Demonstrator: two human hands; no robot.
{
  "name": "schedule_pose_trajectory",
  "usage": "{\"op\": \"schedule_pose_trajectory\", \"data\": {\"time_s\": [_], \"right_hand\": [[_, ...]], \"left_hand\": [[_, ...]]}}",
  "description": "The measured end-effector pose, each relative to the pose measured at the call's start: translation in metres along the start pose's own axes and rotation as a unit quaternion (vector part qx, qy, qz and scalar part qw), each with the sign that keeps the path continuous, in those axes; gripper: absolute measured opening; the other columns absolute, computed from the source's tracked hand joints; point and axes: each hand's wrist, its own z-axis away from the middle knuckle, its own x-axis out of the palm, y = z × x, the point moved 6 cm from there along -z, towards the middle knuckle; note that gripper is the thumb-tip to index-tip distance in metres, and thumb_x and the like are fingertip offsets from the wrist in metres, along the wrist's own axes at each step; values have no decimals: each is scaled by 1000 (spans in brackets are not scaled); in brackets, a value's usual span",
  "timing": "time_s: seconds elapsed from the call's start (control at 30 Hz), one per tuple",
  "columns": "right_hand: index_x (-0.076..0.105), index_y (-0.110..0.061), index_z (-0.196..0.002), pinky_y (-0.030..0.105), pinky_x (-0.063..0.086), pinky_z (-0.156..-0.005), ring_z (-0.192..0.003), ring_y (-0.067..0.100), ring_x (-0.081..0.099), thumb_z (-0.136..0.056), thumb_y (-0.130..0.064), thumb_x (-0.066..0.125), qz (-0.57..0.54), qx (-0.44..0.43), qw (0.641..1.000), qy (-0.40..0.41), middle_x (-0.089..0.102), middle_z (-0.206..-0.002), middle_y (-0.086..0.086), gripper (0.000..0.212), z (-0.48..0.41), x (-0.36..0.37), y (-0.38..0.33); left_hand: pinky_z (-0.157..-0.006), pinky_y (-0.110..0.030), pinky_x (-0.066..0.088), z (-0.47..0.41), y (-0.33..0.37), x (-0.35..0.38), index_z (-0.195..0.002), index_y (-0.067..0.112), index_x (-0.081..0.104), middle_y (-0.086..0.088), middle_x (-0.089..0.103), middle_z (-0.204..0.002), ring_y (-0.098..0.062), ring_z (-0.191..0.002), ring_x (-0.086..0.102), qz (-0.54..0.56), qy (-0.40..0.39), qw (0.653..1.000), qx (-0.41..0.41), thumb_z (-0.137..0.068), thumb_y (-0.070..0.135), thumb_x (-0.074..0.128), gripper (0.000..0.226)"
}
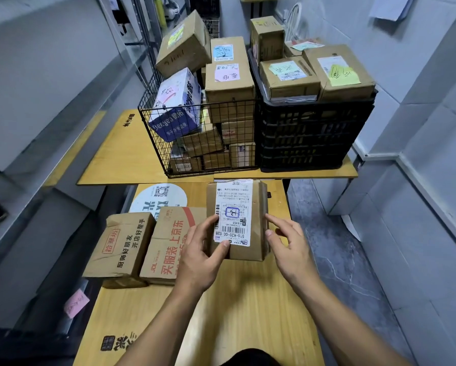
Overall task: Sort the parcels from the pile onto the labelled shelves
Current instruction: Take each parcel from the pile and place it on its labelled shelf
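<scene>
A long yellow wooden table (237, 307) fills the lower middle of the view, with a second yellow tabletop (116, 154) butted across its far end. On that far tabletop stand two containers side by side and touching: a black plastic crate (311, 133) on the right, heaped with cardboard boxes bearing green and yellow notes, and a black wire basket (153, 107) on the left, crammed with brown cartons and one blue-and-white printed box (176, 104). More cartons are stacked above both rims.

On the near table, at its left edge, lie two brown parcels touching each other: a JD-printed carton (168, 241) with red lettering, and left of it a creased carton (121, 247) with black and red characters. A round white sticker (155, 196) with a QR code shows on the tabletop behind them.

Just right of these is the small brown parcel (255, 220), with a white shipping label (232, 212) facing up. The left hand (203, 257) grips its near left corner, thumb pressed on the label's lower edge. The right hand (290, 247) is at its right side, fingers spread, fingertips at the parcel's edge; whether they press it I cannot tell.

A pink note (76, 303) lies on the dark surface to the left.
</scene>
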Motion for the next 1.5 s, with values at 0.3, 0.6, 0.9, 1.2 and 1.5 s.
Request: {"op": "schedule_pose_trajectory", "data": {"time_s": [0.3, 0.6, 0.9, 1.2, 1.5], "right_hand": [[41, -68, -128, 46, 54, -98, -118, 9, 61, -77, -59, 70, -72, 45, 995, -56, 61, -126, -14, 58, 10, 14, 11], [34, -73, -121, 47, 53, -99, -120, 9, 61, -78, -47, 74, -64, 8, 997, -43, 63, -119, -25, 64, 2, 26, -5], [36, -71, -118, 47, 54, -97, -114, 11, 65, -77, -38, 77, -81, -36, 989, -115, 63, -115, -24, 67, 15, 89, -46], [44, -57, -125, 43, 53, -101, -114, 7, 64, -82, -24, 79, -135, -124, 952, -246, 64, -124, -12, 64, 90, 186, -115], [45, -35, -135, 18, 47, -96, -107, -13, 57, -86, -18, 78, -148, -214, 899, -352, 63, -115, -21, 62, 241, 250, -187]], "left_hand": [[-92, -14, 41, 8, 15, 0, -132, 48, 46, 13, 47, -126, 9, -119, 43, -80, 22, 995, 54, -80, 38, 66, 56], [-93, -38, 52, 24, 24, -2, -134, 50, 41, 13, 39, -128, -13, -114, 52, -114, 53, 990, 58, -81, 36, 66, 60], [-76, -10, 51, 55, 15, -70, -135, 45, 45, 7, 38, -130, -16, -117, 50, -123, 146, 981, 31, -84, 20, 71, 62], [-98, -12, 38, 154, 20, -185, -137, 32, 50, 11, 42, -129, 7, -118, 43, -174, 273, 946, -8, -83, 29, 65, 56], [-104, -12, 30, 340, 48, -298, -130, 22, 56, 3, 51, -127, -11, -119, 48, -283, 379, 878, -65, -85, 31, 61, 46]]}}
